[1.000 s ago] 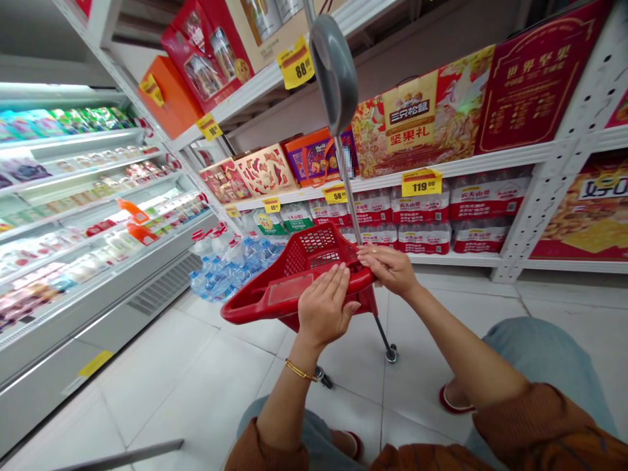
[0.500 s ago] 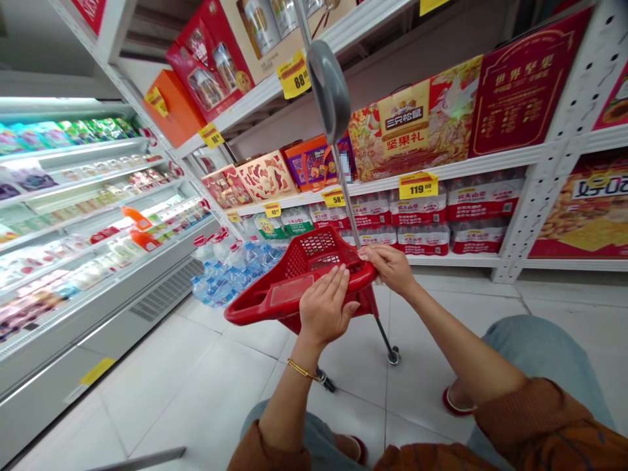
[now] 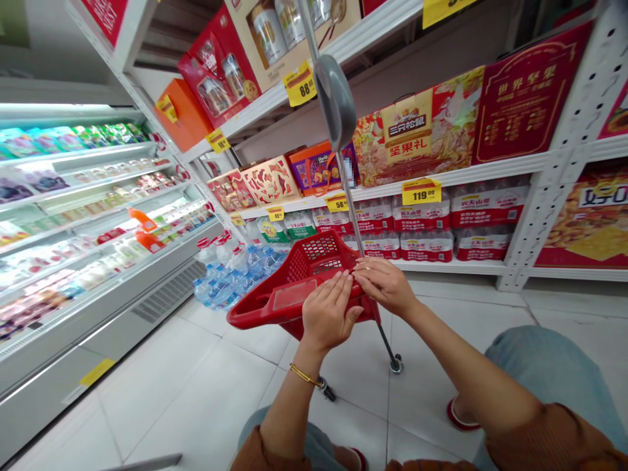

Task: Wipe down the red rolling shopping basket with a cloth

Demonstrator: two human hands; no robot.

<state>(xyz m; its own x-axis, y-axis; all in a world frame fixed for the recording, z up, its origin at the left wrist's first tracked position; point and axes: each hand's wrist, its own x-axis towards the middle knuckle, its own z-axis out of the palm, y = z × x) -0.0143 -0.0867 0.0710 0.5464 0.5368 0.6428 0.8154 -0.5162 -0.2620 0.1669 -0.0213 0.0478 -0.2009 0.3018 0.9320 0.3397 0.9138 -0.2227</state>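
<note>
A red plastic shopping cart (image 3: 294, 294) stands in front of me, its perforated basket tilted in view and a metal pole with a grey grip (image 3: 336, 101) rising at its right side. My left hand (image 3: 328, 311) lies on the cart's front rim, palm down, fingers stretched flat across the red plastic and thumb out to the side. At the rim's right corner, by the foot of the pole, my right hand (image 3: 385, 284) is curled over the edge. Its fingertips come close to those of my left hand. What lies under both palms is hidden.
Shelves with boxed nut gifts (image 3: 409, 137) and packs of bottled water (image 3: 420, 216) stand ahead. Blue-tinted water bottles (image 3: 228, 284) sit on the floor behind the cart. An open refrigerated case (image 3: 93, 222) runs along the left. A white shelf post (image 3: 542, 209) rises at right.
My right hand has shifted from the pole side of the corner onto the rim, its fingers now nearer my left hand. The view has tilted up slightly.
</note>
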